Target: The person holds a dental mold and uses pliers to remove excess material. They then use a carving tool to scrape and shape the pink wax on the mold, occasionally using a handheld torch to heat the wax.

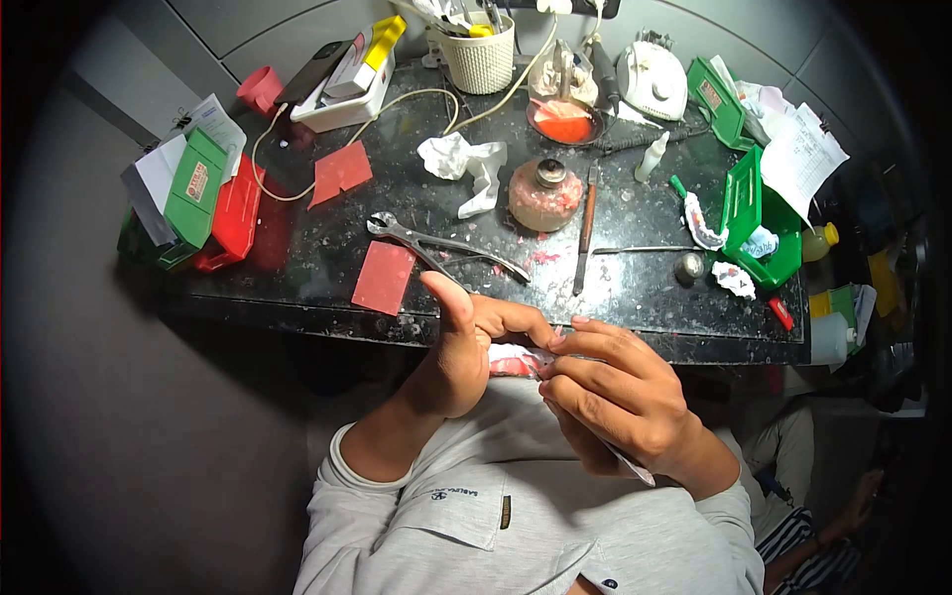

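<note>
Close to my chest, at the table's front edge, my left hand (464,349) grips a white plaster dental cast (518,361) with pink-red wax on it. Its thumb points up, away from the cast. My right hand (627,397) closes over a slim hand tool (635,466), its pale flat end sticking out below the palm. The right fingertips meet the cast's right side, and the tool's working tip is hidden behind them. Just beyond the hands lie large metal pliers (436,243) and a pink wax sheet (384,278).
On the black table (327,317) stand a round glass burner (545,194), a wax knife (587,228), a dish of red wax (565,121), and crumpled tissue (468,169). A green box (759,228) is at right, a red box (230,223) at left. Another person's arm (853,516) shows lower right.
</note>
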A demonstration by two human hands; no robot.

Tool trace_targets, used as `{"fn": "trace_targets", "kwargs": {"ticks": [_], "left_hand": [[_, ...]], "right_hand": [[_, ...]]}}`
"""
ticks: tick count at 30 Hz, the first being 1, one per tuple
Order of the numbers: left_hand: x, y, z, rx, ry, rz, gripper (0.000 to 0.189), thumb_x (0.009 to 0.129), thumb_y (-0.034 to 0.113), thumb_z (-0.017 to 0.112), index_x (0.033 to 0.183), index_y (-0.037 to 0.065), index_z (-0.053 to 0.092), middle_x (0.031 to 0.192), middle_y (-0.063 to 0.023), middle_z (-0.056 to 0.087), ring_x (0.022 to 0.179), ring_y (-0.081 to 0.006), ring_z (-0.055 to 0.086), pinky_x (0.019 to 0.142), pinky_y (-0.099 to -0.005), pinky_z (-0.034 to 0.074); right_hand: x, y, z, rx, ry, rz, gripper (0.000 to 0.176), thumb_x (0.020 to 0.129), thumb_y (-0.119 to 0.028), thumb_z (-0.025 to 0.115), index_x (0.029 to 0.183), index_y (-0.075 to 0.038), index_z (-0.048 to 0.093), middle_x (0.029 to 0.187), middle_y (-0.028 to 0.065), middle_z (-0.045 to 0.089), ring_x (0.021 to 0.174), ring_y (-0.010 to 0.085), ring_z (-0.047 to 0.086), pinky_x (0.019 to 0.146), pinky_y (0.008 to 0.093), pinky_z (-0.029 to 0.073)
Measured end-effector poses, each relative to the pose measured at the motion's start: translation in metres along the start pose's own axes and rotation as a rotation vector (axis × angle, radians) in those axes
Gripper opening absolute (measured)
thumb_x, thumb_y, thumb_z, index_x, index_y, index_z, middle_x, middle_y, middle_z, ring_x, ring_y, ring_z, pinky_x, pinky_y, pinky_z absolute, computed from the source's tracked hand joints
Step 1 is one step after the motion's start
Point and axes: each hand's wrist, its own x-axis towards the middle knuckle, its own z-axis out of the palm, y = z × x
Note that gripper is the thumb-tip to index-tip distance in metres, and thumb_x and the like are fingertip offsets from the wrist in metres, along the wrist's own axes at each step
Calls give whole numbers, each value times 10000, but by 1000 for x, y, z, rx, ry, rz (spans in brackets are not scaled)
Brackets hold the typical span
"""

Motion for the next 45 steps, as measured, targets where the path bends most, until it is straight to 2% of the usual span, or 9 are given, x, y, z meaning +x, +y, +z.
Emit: {"fn": "trace_targets", "kwargs": {"ticks": [1,3,14,20,27,32,36,39,45], "left_hand": [[0,1,1,5,0,7,1288,775,900,-99,927,-93,708,900,-138,725,887,-196,665,894,-311,498],[0,1,6,-20,86,-45,1307,762,924,-100,884,-107,696,852,-141,710,765,-186,651,756,-282,508],[5,-10,2,-254,52,-93,1298,789,918,-88,846,-122,687,798,-169,701,693,-199,658,691,-265,516],[10,-8,2,-383,101,-155,1240,835,901,-48,791,-105,675,768,-167,687,669,-205,635,677,-278,508],[8,-13,-6,-578,-1,-252,1212,852,894,-24,775,-97,670,773,-178,683,676,-221,633,694,-289,512],[8,-14,-11,-694,-63,-359,1193,842,908,-6,751,-78,658,711,-140,666,567,-168,588,547,-243,461],[9,-5,-6,-708,-51,-392,1199,832,913,-21,744,-73,656,676,-119,655,519,-144,558,489,-227,424],[9,-5,-3,-487,-20,-340,1214,820,916,-41,740,-74,658,649,-111,645,503,-145,551,482,-227,425],[9,-5,0,-426,15,-251,1227,815,915,-58,728,-82,653,698,-139,659,568,-167,578,558,-242,459]], "right_hand": [[0,0,0,6,-2,2,328,679,-131,721,961,33,688,956,143,667,960,314,690,914,506,573],[0,0,0,-4,-5,-3,322,686,-136,718,960,31,689,954,138,668,961,310,691,912,499,575],[0,0,0,-22,31,-15,259,716,-126,721,944,-5,710,955,98,689,945,283,702,880,449,585],[-2,-2,8,-103,72,-61,238,717,-67,712,931,36,714,970,142,699,938,304,726,819,421,623],[-4,-8,8,-165,32,-110,262,729,-77,685,953,53,723,1047,170,706,1012,346,720,855,429,620],[-5,-7,8,-156,14,-132,271,733,-80,683,961,62,717,1061,192,703,1019,359,722,860,415,619],[-10,-4,10,-82,43,-95,266,738,-70,710,968,64,711,1032,198,708,986,345,735,825,391,625],[-9,-3,9,-3,52,-49,267,732,-54,735,972,61,710,997,193,712,951,335,742,789,383,628],[-5,-4,11,-1,82,-20,236,735,-41,756,958,27,723,956,144,718,902,302,746,721,352,620]]}}
